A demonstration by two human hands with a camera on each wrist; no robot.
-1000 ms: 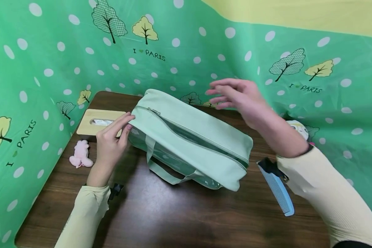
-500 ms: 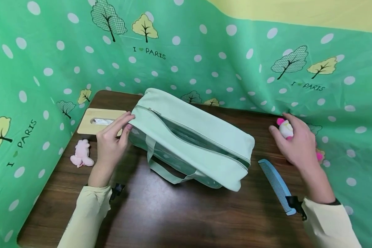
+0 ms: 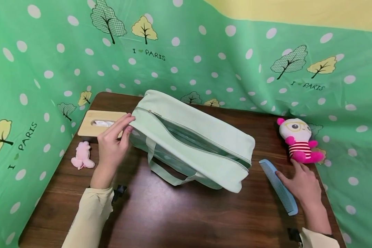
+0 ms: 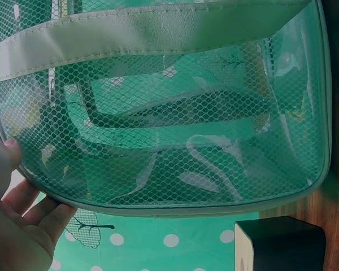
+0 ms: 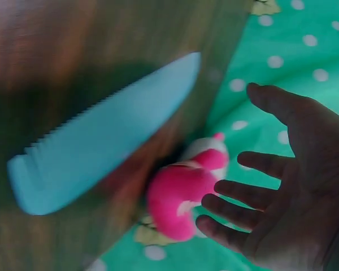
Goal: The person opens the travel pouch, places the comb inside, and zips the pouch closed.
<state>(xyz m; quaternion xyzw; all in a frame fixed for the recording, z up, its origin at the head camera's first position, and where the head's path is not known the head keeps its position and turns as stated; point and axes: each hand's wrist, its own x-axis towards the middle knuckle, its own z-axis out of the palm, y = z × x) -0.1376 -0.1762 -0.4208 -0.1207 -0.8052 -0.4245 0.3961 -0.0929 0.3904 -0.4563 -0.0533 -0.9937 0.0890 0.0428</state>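
A pale green zip bag [image 3: 190, 106] stands at an angle on the table, its zipper partly undone and its strap handle hanging at the front. My left hand [image 3: 113, 146] pinches the bag's left upper corner between thumb and fingers. In the left wrist view, the fingers [image 4: 37, 212] lie along the edge of the clear mesh-patterned side [image 4: 175, 152]. My right hand [image 3: 305, 184], fingers spread, hovers by a light blue comb [image 3: 279, 187] and holds nothing. Just beyond it sits a pink and white plush toy [image 3: 299, 141] with yellow glasses and a striped shirt.
A tissue box [image 3: 86, 122] with a wooden top stands behind my left hand. Near it lies a small pink plush [image 3: 82, 155]. A green dotted curtain [image 3: 210, 48] rises along the table's back and sides.
My right hand has swung from above the bag's back, past the plush toy, down to beside the comb. My left hand has stayed on the bag's corner.
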